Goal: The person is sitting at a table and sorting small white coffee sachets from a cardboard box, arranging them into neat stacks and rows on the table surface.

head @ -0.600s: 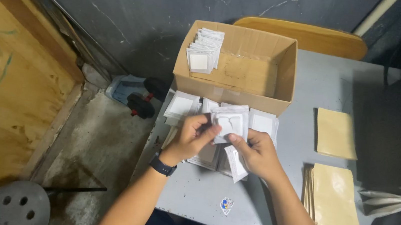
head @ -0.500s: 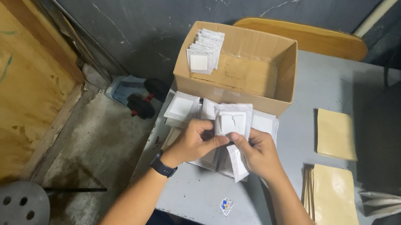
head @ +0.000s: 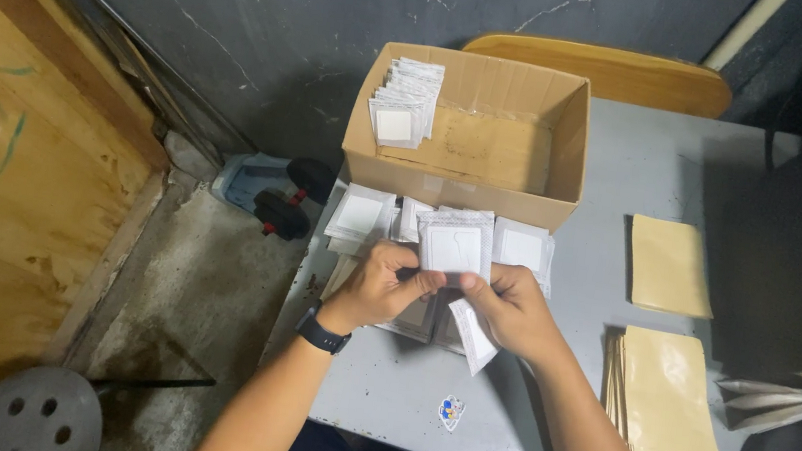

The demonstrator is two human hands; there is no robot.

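From the head view we see a grey tabletop [head: 618, 180] against a dark cracked wall, carrying an open cardboard box [head: 524, 204] and tan envelopes [head: 668, 397]; the concrete floor lies to the left. Since the earlier frames, our hands have barely shifted. Our left hand [head: 382, 289] and right hand [head: 512, 309] both pinch the white packet [head: 454, 247], held upright just before the box.

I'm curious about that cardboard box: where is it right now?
In the head view, the cardboard box sits on the grey table, beyond both hands, with white packets stacked in its left corner.
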